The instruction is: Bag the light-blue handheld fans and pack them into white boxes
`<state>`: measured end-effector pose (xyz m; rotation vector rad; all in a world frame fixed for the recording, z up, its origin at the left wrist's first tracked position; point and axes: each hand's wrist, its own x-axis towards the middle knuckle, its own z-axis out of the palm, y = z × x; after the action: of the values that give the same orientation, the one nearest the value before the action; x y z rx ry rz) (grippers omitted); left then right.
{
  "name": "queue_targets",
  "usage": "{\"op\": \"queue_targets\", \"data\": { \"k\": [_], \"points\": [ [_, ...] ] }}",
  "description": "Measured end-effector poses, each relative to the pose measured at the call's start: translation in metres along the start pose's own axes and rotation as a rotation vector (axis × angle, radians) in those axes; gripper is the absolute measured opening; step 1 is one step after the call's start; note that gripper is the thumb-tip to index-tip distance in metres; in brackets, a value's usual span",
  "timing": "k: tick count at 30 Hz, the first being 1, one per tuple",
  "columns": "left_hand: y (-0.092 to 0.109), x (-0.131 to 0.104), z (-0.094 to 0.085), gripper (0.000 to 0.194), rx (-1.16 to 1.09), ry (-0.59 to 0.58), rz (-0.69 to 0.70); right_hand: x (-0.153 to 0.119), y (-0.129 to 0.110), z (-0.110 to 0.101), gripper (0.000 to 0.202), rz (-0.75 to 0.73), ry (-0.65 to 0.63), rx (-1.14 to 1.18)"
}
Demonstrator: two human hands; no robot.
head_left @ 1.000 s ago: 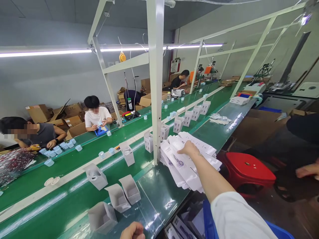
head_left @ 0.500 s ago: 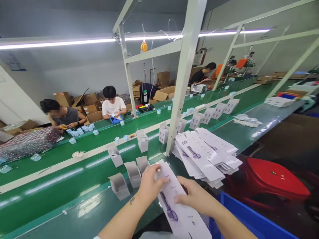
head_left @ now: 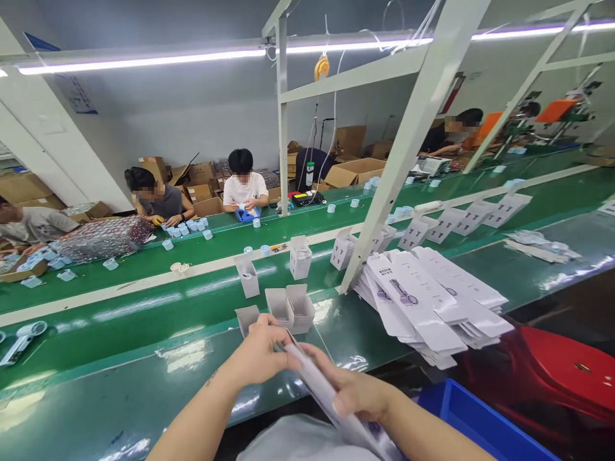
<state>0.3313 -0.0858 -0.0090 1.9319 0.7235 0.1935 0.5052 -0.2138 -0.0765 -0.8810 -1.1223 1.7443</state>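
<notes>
It was a factory packing line: long green conveyor belts (head_left: 144, 307), seated workers (head_left: 243, 186) alongside, stacked cardboard cartons (head_left: 353, 169), strip lights (head_left: 144, 62) overhead.

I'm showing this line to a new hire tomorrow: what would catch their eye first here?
Front and centre, the left hand and right hand both grip a flat white carton blank over the near edge of the green bench. To the right lies a fanned stack of blanks; just beyond the hands stand folded open boxes.
</notes>
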Motion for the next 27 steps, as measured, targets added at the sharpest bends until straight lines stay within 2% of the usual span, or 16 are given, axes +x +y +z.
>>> {"op": "queue_targets", "data": {
  "k": [2, 4, 6, 9, 11, 13, 15, 17, 20, 22, 25, 27],
  "points": [
    [0.003, -0.016, -0.013, 0.007, 0.006, -0.126, 0.06, 0.011, 0.006, 0.001, 0.132, 0.023, -0.139, -0.037],
    [0.005, -0.028, -0.026, 0.005, -0.058, -0.164, 0.128, 0.019, 0.005, -0.001, 0.131, 0.023, -0.198, -0.065],
    [0.004, -0.034, -0.038, 0.01, -0.142, -0.117, 0.197, 0.023, -0.006, -0.007, 0.115, 0.04, -0.19, -0.062],
    [-0.01, -0.033, -0.047, 0.037, -0.399, 0.045, 0.268, 0.026, -0.032, -0.02, 0.091, 0.031, -0.14, -0.1],
    [-0.024, -0.026, -0.039, 0.059, -0.681, 0.139, 0.284, 0.03, -0.047, -0.026, 0.087, -0.017, -0.149, -0.15],
    [-0.034, -0.018, -0.021, 0.071, -0.939, 0.126, 0.266, 0.038, -0.057, -0.029, 0.09, -0.037, -0.209, -0.199],
    [-0.039, -0.012, 0.0, 0.07, -1.117, 0.019, 0.211, 0.049, -0.06, -0.029, 0.091, -0.043, -0.274, -0.269],
    [-0.037, -0.009, 0.016, 0.062, -1.251, 0.024, 0.163, 0.059, -0.057, -0.03, 0.092, -0.053, -0.311, -0.364],
    [-0.033, -0.009, 0.023, 0.054, -1.295, 0.247, 0.069, 0.066, -0.049, -0.027, 0.108, -0.09, -0.275, -0.524],
    [-0.031, -0.012, 0.022, 0.051, -1.269, 0.411, 0.001, 0.061, -0.045, -0.017, 0.113, -0.138, -0.153, -0.666],
    [-0.028, -0.018, 0.022, 0.043, -1.258, 0.652, -0.034, 0.048, -0.043, 0.013, 0.086, -0.252, 0.114, -1.052],
    [-0.025, -0.024, 0.024, 0.038, -1.254, 0.743, -0.024, 0.041, -0.044, 0.032, 0.08, -0.333, 0.189, -1.284]
  ]
}}
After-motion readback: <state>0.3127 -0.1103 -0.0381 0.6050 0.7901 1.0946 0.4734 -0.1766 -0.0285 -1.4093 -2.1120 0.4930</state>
